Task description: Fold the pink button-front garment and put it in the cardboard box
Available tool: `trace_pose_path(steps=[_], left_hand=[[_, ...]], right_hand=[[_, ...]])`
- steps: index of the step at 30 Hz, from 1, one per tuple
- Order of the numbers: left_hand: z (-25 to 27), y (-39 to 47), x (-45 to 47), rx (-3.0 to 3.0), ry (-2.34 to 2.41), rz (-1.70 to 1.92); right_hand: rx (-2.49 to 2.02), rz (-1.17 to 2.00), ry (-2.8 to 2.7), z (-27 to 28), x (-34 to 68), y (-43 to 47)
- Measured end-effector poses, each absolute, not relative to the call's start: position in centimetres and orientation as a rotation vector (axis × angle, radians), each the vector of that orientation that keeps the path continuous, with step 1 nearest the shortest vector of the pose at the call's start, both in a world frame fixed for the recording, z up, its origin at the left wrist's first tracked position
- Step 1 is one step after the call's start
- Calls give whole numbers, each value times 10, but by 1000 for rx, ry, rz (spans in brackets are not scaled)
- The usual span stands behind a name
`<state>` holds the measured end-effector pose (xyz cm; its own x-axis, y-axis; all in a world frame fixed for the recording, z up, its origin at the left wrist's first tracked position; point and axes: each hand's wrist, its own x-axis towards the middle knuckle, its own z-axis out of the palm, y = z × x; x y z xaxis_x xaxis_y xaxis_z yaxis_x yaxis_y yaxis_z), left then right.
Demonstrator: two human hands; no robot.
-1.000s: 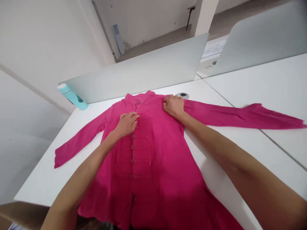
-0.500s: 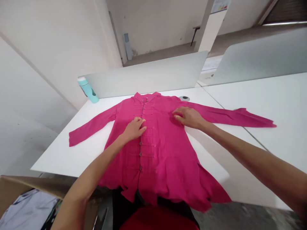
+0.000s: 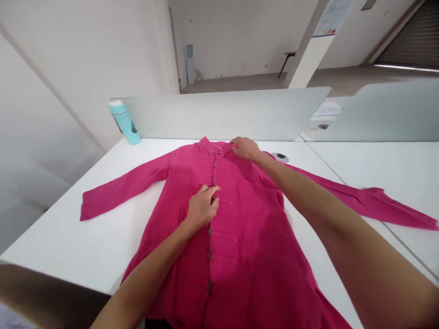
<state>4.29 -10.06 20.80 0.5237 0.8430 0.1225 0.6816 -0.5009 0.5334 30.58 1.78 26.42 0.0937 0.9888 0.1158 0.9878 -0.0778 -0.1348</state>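
Note:
A bright pink long-sleeved shirt [image 3: 260, 228] lies front up, with a stand collar and a row of dark buttons down its middle. My left hand [image 3: 204, 205] rests on the button placket at mid-chest, fingers curled in and closed at the front edge beside a button. At the collar's right side, my right hand [image 3: 246, 147] has its fingertips closed on the fabric; the exact grip is partly hidden. Both sleeves spread out sideways, the right one partly behind my right forearm.
The white table [image 3: 44, 246] carries a turquoise bottle [image 3: 125, 123] at the back left. A frosted partition [image 3: 219, 116] runs along the rear edge. A round cable grommet [image 3: 280, 157] sits beyond the right shoulder. Lower left, a cardboard box edge [image 3: 51, 292] shows.
My right hand has gone from the right chest up to the collar. My left hand stays on the placket. The view has shifted closer, and the shirt appears larger and lower.

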Motion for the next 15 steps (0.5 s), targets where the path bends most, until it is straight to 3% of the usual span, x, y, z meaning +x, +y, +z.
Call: trace_pose_path(steps=[7,15], left_hand=[[205,-103,44,2245,1217,515],[206,-105,45,2222,1187,588]], right_hand=[[-2220,56,-2207,240,301,77],[-2208,-122,-2195,245,305,64]])
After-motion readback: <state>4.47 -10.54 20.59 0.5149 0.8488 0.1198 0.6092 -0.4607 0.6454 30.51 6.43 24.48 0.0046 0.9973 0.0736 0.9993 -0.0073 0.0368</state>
